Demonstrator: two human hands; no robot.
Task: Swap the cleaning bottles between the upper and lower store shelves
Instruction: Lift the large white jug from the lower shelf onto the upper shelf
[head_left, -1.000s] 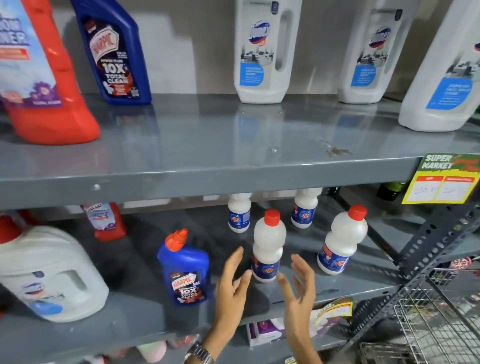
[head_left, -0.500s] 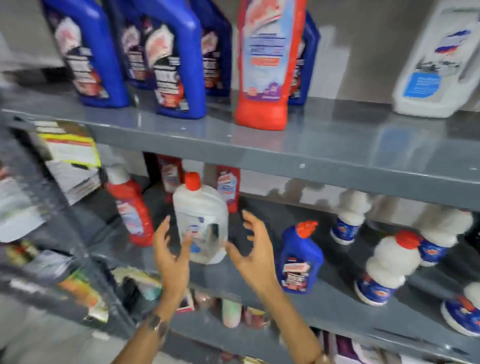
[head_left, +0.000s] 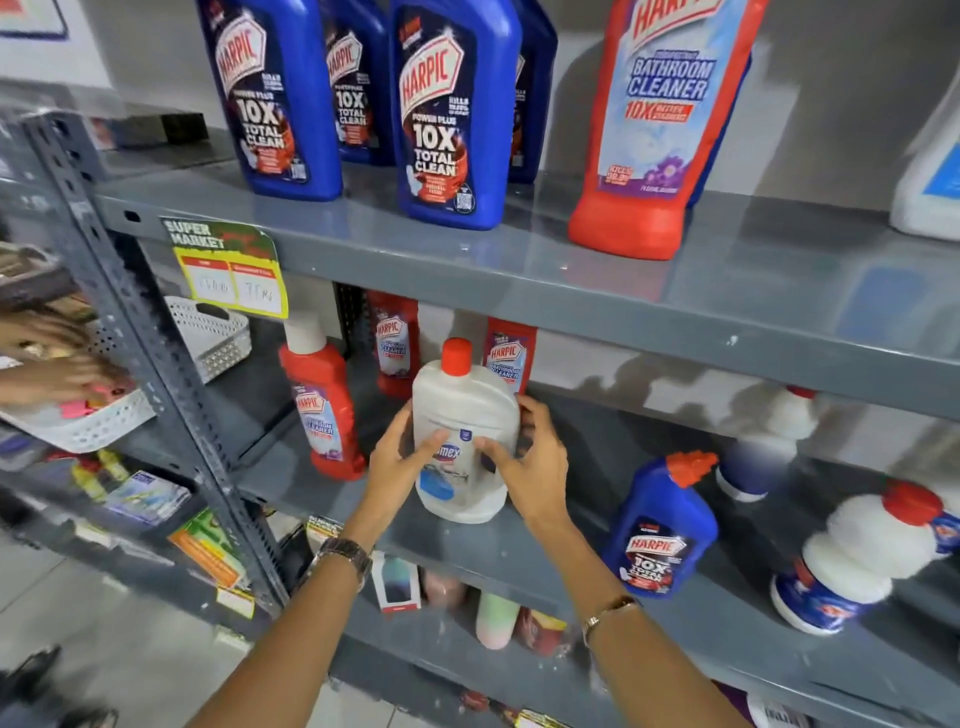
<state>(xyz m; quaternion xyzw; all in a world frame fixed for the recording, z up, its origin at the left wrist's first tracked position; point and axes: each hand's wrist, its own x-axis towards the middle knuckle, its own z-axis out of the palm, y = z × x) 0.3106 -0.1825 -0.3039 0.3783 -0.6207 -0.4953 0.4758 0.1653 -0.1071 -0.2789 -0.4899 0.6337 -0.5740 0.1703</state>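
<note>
From the head camera, both hands close around a white bottle with a red cap that stands on the lower shelf. The left hand presses its left side, thumb across the label; the right hand wraps its right side, fingers behind. Just left of the grip stands a red bottle with a white cap, and two more red bottles stand behind it. Right of the grip, well apart, sits a small blue bottle with an orange cap, then blurred white bottles. Above the grip, on the upper shelf, stand tall blue bottles and a big red bathroom cleaner. A price tag hangs from that shelf's edge, up and left of the hands.
</note>
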